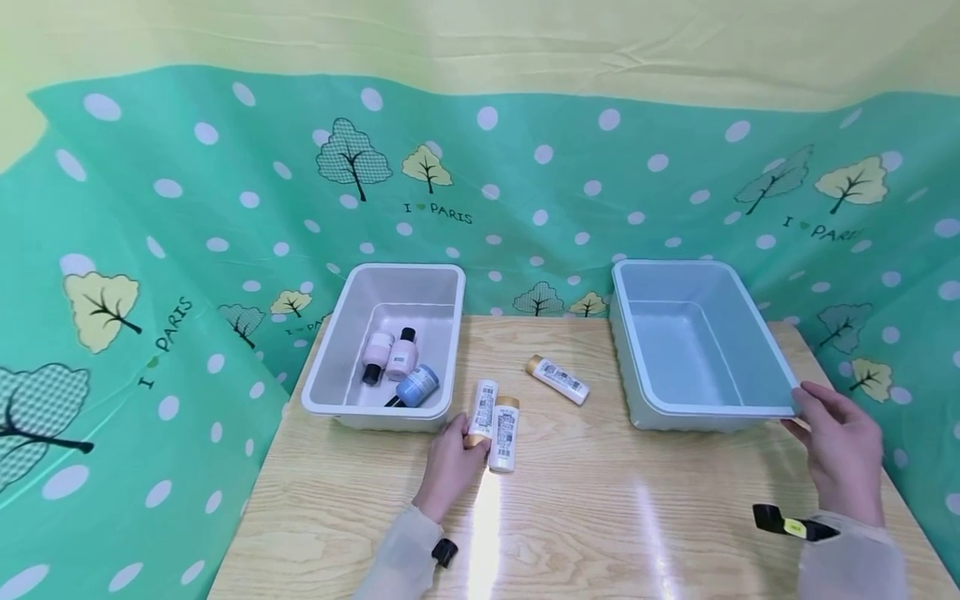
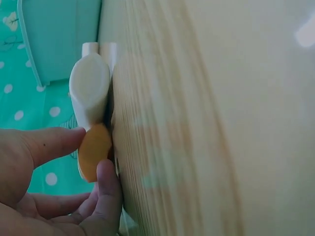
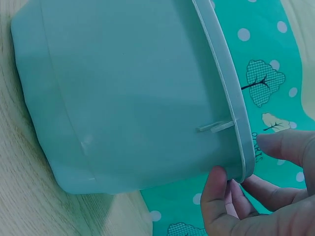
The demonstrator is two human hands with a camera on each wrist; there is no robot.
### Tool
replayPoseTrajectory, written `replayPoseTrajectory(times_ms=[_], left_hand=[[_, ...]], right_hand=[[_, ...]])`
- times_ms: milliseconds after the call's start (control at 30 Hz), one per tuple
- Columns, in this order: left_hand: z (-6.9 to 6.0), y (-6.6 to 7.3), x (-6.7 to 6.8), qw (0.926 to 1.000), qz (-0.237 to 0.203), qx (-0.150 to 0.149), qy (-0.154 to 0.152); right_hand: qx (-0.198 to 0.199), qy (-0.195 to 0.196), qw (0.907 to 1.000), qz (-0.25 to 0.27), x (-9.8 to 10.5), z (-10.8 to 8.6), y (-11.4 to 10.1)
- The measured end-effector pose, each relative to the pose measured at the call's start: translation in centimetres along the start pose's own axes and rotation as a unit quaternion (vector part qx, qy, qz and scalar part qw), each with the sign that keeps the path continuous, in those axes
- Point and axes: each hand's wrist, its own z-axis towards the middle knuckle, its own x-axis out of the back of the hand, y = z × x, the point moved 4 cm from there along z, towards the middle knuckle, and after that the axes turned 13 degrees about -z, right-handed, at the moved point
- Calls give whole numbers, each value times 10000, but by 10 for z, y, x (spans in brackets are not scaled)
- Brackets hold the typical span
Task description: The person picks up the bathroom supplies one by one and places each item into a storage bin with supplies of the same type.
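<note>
In the head view my left hand (image 1: 452, 462) is at a white bottle (image 1: 483, 405) lying on the table. Thumb and finger pinch its gold cap (image 2: 93, 152) in the left wrist view. Touching its right side lies a second white bottle (image 1: 504, 435), gold cap away from me. A third white bottle (image 1: 558, 379) lies farther right at a slant. My right hand (image 1: 843, 446) holds the near right corner of a blue plastic bin (image 1: 716, 410). Its fingers curl about the rim (image 3: 231, 93) in the right wrist view.
A pale grey bin (image 1: 322, 392) stands at the left. Inside lie two pink bottles (image 1: 402, 358) and a blue bottle (image 1: 417, 385) with black caps. Both bins stand on the wooden table (image 1: 585, 517). A green dotted cloth (image 1: 510, 183) hangs behind and at the sides.
</note>
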Motion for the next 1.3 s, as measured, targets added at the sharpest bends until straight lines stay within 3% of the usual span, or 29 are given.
replayPoseTrajectory(times_ms=[333, 500, 733, 833, 1067, 1300], left_hand=[[-1, -2, 5, 9979, -560, 313, 25], [-2, -6, 6, 9911, -1267, 399, 85], [-3, -11, 7, 9808, -1875, 484, 235], [-4, -14, 6, 9704, -2308, 670, 241], [-7, -11, -1, 9260, -3647, 970, 129], [-7, 6, -6, 9006, -4232, 994, 14]], right_hand=[[-73, -79, 9999, 8, -2, 0, 2], [-110, -140, 9998, 88, -1, 0, 3], [-92, -43, 9994, 324, 1, -1, 4], [-106, -48, 9992, 386, 2, -2, 5], [-207, -101, 9989, 412, 2, -3, 5], [-249, -193, 9985, 452, 3, -3, 6]])
